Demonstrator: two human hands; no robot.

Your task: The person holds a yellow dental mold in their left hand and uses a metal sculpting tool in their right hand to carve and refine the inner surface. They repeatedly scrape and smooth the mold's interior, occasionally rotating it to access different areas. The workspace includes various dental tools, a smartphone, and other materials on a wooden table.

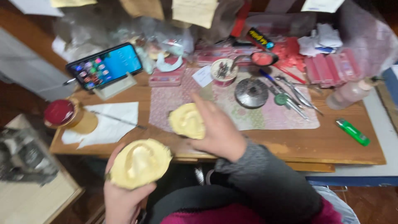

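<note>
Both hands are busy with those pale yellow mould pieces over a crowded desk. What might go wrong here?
The left hand holds one yellow mould half off the table edge, above the lap; a slip could drop it. The right hand rests on the other half near the front edge, where a nudge might push it off. Reaching further could knock the small cup of tools or the metal instruments close behind.
</note>
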